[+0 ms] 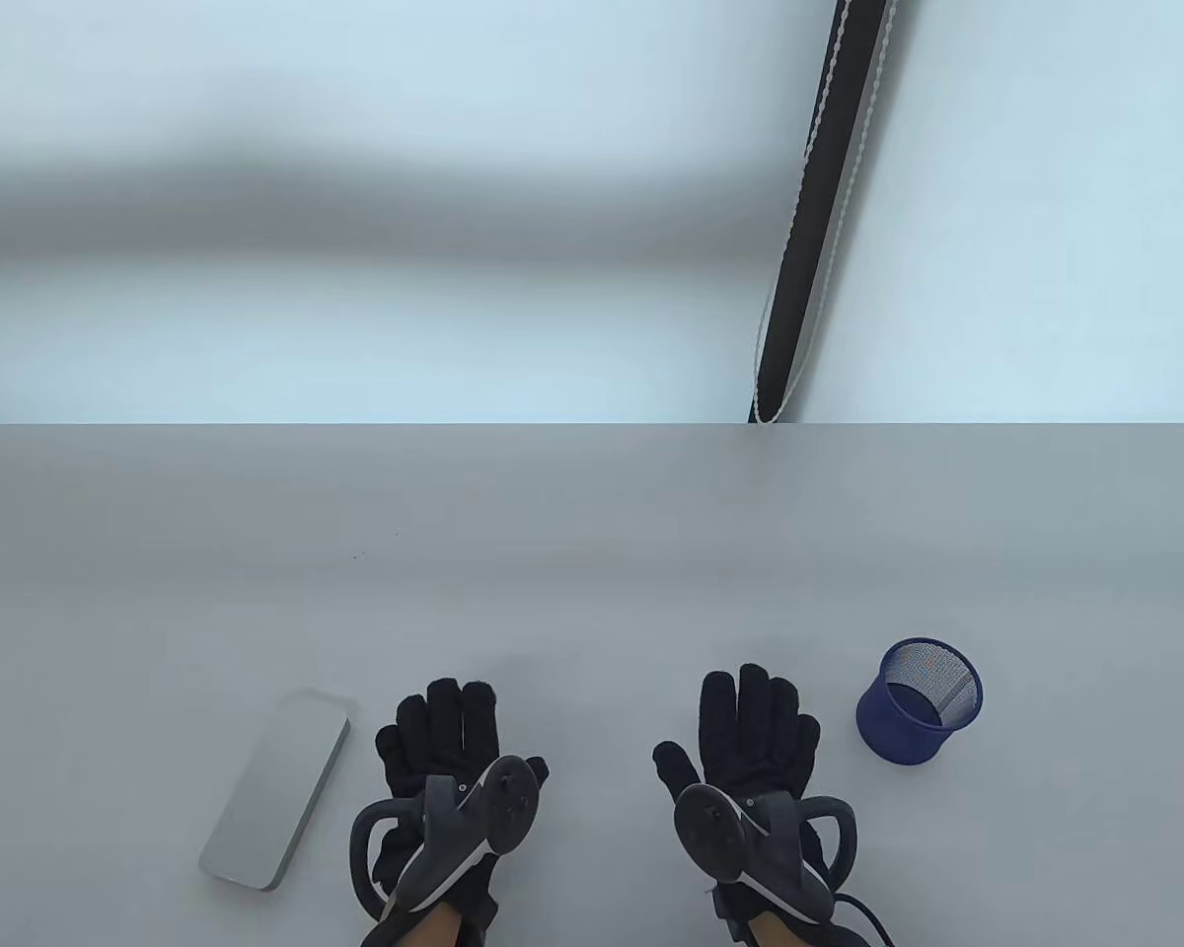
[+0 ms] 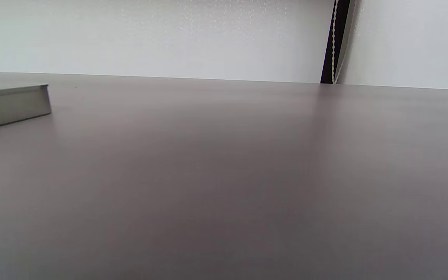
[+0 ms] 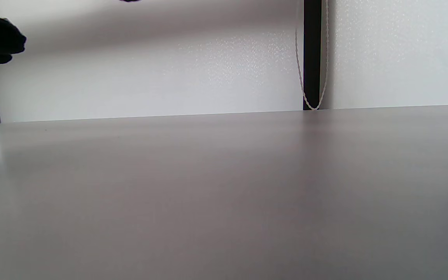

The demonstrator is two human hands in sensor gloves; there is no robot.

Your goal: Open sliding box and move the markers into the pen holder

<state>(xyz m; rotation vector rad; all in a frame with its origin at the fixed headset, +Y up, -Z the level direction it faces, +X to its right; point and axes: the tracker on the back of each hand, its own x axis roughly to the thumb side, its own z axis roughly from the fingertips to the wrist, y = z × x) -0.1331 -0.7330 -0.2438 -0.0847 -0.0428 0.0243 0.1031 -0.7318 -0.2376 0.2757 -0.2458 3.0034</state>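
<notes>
We find the left hand (image 1: 441,750) and right hand (image 1: 750,740) flat on the tabletop (image 1: 592,552), fingers straight, holding nothing. The sliding box (image 1: 276,789) lies closed just left: seemingly rigid and smooth, best gripped along its edges. The markers are hidden. The pen holder (image 1: 920,700) stands right.

A flat, grey, rounded-corner rectangular sliding box (image 1: 276,791) lies closed on the counter at the near left, its long axis angled away toward the right; the left wrist view shows its thin side wall (image 2: 12,105). A dark blue mesh metal pen holder (image 1: 920,701) stands upright at the near right, well apart from the box
</notes>
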